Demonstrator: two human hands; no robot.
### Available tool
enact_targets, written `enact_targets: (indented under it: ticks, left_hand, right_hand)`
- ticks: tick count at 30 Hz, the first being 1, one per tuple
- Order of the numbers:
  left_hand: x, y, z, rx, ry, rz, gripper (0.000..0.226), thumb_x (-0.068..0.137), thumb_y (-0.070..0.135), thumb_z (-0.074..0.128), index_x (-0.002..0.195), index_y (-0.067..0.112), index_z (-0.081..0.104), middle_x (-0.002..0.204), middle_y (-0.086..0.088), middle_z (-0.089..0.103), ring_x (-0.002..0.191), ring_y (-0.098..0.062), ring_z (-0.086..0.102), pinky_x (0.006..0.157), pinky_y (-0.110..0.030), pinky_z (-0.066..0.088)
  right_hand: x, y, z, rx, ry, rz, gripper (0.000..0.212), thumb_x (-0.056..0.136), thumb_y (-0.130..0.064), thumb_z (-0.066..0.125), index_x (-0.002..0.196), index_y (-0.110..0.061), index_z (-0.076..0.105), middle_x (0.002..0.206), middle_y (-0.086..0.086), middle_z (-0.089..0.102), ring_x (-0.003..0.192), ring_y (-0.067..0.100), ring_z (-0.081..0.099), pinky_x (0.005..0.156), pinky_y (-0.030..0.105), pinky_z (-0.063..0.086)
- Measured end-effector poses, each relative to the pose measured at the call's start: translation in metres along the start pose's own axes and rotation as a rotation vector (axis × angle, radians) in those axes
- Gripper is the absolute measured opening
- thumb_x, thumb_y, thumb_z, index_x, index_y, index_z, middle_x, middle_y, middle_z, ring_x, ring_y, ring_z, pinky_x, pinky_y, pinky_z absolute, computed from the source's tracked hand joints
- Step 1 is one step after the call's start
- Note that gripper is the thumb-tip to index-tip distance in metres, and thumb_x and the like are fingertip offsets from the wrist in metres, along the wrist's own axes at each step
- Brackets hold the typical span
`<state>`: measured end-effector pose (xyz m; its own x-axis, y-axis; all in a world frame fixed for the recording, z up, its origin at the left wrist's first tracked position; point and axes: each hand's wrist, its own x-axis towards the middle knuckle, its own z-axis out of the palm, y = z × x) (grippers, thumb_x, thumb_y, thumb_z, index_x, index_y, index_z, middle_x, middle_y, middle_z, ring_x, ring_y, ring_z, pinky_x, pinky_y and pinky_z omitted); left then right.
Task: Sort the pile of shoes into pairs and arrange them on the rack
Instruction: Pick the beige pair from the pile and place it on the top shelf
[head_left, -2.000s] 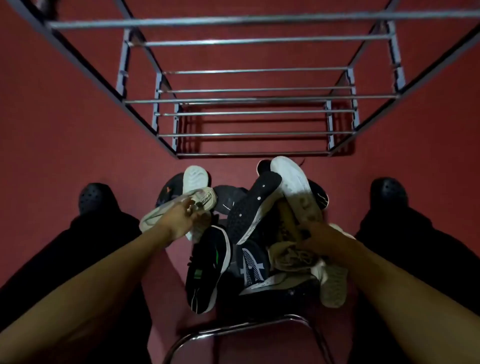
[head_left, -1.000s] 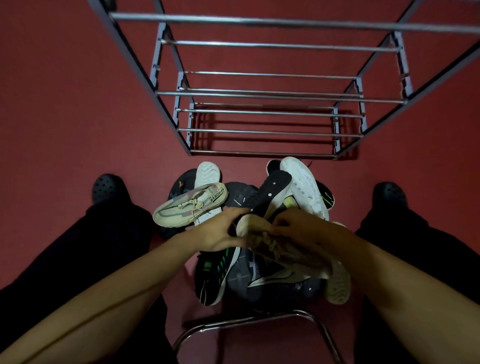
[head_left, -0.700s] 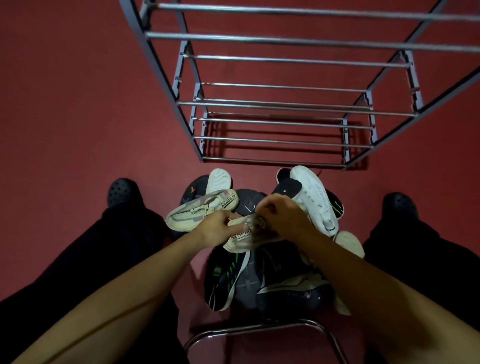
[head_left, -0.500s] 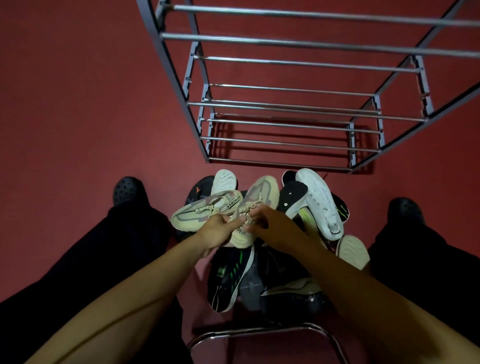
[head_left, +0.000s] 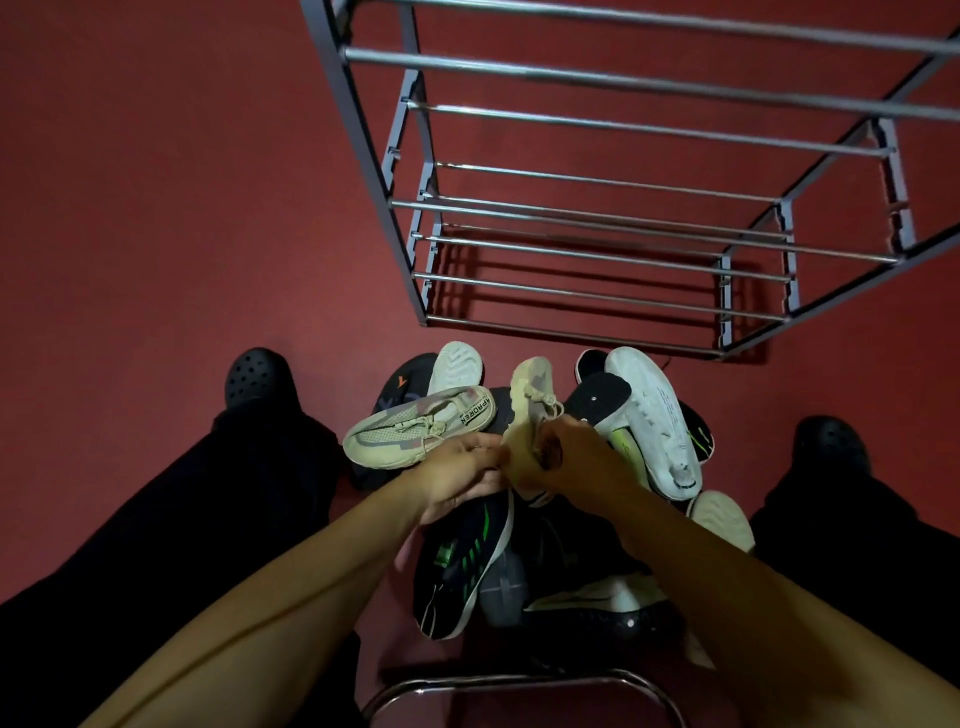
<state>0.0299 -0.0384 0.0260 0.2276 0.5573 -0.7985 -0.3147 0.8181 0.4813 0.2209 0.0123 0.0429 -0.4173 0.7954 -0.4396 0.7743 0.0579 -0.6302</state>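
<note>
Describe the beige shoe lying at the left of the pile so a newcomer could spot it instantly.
Start at the metal rack on the red floor; the shoe pile lies just in front of it. At the pile's left edge lies the beige knit sneaker, on its side. Its black-lettered heel tab sets it apart from the beige shoe being held.

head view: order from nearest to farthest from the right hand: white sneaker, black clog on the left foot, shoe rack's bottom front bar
1. White sneaker, just right of the right hand, sole up.
2. Shoe rack's bottom front bar, ahead on the floor.
3. Black clog, far left.
</note>
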Motion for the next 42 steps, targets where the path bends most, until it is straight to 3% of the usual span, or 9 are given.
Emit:
enact_targets:
  ticks: [4,8,14,19,22,26,31,37,42]
  left_hand:
    - [0.019,0.001,-0.006,-0.026,0.149,0.051,0.024,0.101,0.005,0.055,0.124,0.004,0.058,0.095,-0.012,0.066,0.075,-0.017,0.061,0.074,-0.026,0.056]
    - [0.046,0.009,-0.018,0.003,0.479,0.116,0.017,0.099,0.002,0.055,0.108,0.016,0.052,0.079,-0.012,0.067,0.072,-0.028,0.061,0.068,-0.037,0.057]
    - [0.070,0.012,-0.017,-0.008,0.391,-0.011,0.017,0.098,0.009,0.056,0.108,0.015,0.044,0.062,-0.009,0.035,0.048,-0.014,0.031,0.048,-0.028,0.023]
    - [0.076,0.011,-0.015,-0.041,0.374,-0.007,0.011,0.100,0.010,0.056,0.103,0.013,0.046,0.056,-0.006,0.043,0.042,-0.016,0.034,0.044,-0.023,0.027]
    - [0.073,0.014,-0.008,0.064,0.374,0.044,0.012,0.098,0.008,0.060,0.095,0.004,0.050,0.053,-0.004,0.059,0.033,-0.010,0.050,0.036,-0.018,0.039]
    - [0.065,0.014,-0.016,0.396,0.488,0.125,0.034,0.080,0.010,0.078,0.112,0.005,0.069,0.111,-0.020,0.068,0.099,-0.034,0.069,0.085,-0.047,0.061]
    - [0.026,0.021,-0.036,0.449,0.251,0.136,0.050,0.073,-0.003,0.083,0.119,0.001,0.064,0.104,-0.026,0.074,0.096,-0.047,0.071,0.088,-0.065,0.056]
    - [-0.033,0.047,-0.034,0.548,0.162,0.222,0.050,0.069,0.010,0.090,0.113,0.008,0.066,0.096,-0.013,0.076,0.084,-0.031,0.074,0.074,-0.042,0.060]
    - [-0.092,0.082,-0.005,0.794,0.119,0.319,0.048,0.072,0.008,0.089,0.111,0.007,0.061,0.088,0.001,0.072,0.072,-0.003,0.070,0.064,-0.017,0.053]
  right_hand:
    - [0.002,0.012,0.000,0.085,-0.010,-0.020,0.037,0.067,-0.029,0.087,0.079,-0.024,0.052,0.074,-0.014,0.052,0.063,-0.002,0.047,0.055,0.011,0.039]
    - [0.013,0.011,0.005,0.285,-0.079,0.001,0.049,0.068,-0.024,0.087,0.101,-0.021,0.050,0.096,-0.006,0.059,0.083,0.004,0.057,0.068,0.021,0.047]
    - [0.025,0.016,-0.001,0.343,-0.079,0.040,0.073,0.062,-0.038,0.091,0.116,-0.025,0.044,0.107,-0.011,0.061,0.097,0.004,0.062,0.076,0.016,0.048]
    - [0.028,0.024,-0.006,0.338,-0.099,0.089,0.075,0.061,-0.040,0.091,0.116,-0.030,0.041,0.110,-0.009,0.062,0.098,0.008,0.062,0.076,0.021,0.050]
    - [0.025,0.026,-0.009,0.350,-0.091,0.115,0.071,0.063,-0.039,0.090,0.115,-0.032,0.043,0.108,-0.015,0.060,0.092,-0.003,0.060,0.066,0.006,0.046]
    - [0.024,0.025,-0.018,0.363,-0.065,0.145,0.051,0.065,-0.040,0.088,0.100,-0.046,0.052,0.102,-0.021,0.060,0.087,-0.014,0.058,0.061,0.001,0.044]
    - [0.016,0.017,-0.033,0.377,-0.071,0.076,0.059,0.064,-0.031,0.091,0.114,-0.036,0.061,0.112,-0.012,0.064,0.103,0.005,0.064,0.082,0.024,0.057]
    - [-0.006,-0.018,-0.068,0.319,-0.096,0.017,0.068,0.065,-0.027,0.091,0.124,-0.027,0.057,0.119,-0.002,0.060,0.103,0.010,0.063,0.085,0.018,0.051]
    - [-0.046,-0.055,-0.110,0.236,-0.065,-0.023,0.073,0.064,-0.030,0.090,0.128,-0.031,0.053,0.094,-0.003,0.069,0.078,0.005,0.068,0.070,0.023,0.057]
